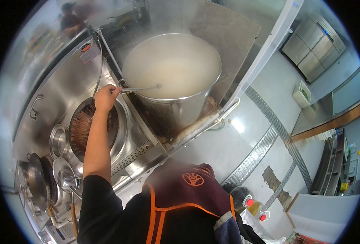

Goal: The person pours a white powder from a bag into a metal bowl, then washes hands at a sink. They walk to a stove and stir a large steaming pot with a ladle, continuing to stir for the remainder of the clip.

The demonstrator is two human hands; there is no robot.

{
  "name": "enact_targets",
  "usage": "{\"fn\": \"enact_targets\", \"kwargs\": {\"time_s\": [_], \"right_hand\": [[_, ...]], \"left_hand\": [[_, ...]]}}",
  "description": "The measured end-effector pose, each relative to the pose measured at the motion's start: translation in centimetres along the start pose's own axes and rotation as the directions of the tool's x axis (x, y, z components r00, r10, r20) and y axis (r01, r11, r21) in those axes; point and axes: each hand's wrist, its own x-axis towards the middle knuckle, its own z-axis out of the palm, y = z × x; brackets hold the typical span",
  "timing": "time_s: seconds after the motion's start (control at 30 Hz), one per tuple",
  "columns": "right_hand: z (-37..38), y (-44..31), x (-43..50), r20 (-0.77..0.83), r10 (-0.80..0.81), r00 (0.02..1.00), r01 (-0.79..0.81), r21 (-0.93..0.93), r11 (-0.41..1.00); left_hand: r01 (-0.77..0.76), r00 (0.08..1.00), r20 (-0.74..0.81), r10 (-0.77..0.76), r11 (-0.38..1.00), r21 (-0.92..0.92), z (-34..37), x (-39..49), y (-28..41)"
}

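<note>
My left hand point(106, 96) is closed around the near end of a thin metal tube point(142, 88) with a small round tip. The tube reaches over the rim of a large steel stockpot point(183, 106), its tip above the cloudy, pale, steaming liquid point(180, 67). A flexible metal hose point(100, 65) hangs down behind the hand; whether it joins the tube cannot be told. Below my forearm, a dark round pan or basket point(79, 131) with a brown ribbed inside rests in a wide steel basin point(123, 131). My right hand is out of view.
Steel bowls point(59, 140), a strainer or ladle point(65, 177) and a dark wok point(37, 183) crowd the left counter. Capped plastic jugs point(254, 207) stand on the floor beside me. Metal drain grates point(256, 152) cross the tiles. A steel refrigerator point(311, 48) stands at the upper right.
</note>
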Motion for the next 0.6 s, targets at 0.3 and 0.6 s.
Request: {"fn": "enact_targets", "kwargs": {"time_s": [0.3,0.6], "right_hand": [[0.3,-0.7,-0.9,-0.014,0.081,0.997,-0.080,0.040,0.996],[0.1,-6.7,-4.4,-0.057,0.233,0.971,-0.215,0.222,0.951]], "left_hand": [[0.028,1.000,0.006,-0.028,1.000,0.013,-0.1,0.0,0.4],[0.048,0.999,0.025,-0.048,0.999,0.000,-0.1,-0.1,0.3]]}}
